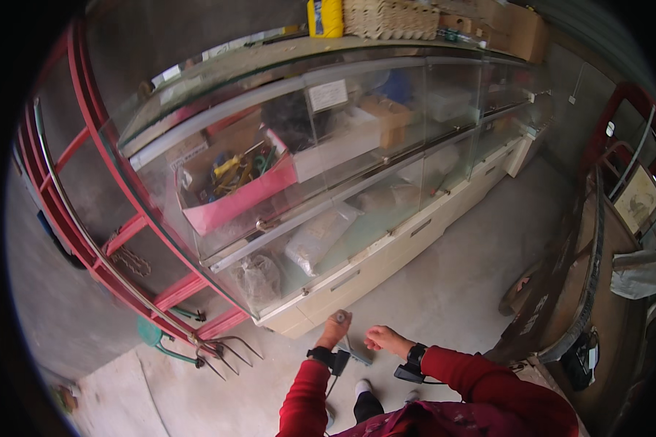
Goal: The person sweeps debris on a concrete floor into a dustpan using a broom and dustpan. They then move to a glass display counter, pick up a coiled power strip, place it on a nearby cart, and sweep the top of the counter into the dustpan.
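Low in the view, my left hand (336, 328) is closed around the upright handle of a tool (361, 356); the rounded handle end shows at the top of the fist, and a grey bar-like part shows lower down near my feet. What kind of tool it is, I cannot tell. To its right, my right hand (382, 338) is held in the air with its fingers curled; whether it holds anything small is unclear. Both wrists wear black straps with small devices. Past my hands stands the cream base (410, 229) of a glass display cabinet.
Glass shelves hold a pink box (240, 199) of tools and plastic bags (320, 235). A red metal ladder (136, 218) and a garden fork (229, 349) lean at the left, by a green stool (150, 330). A cart (568, 273) stands at the right.
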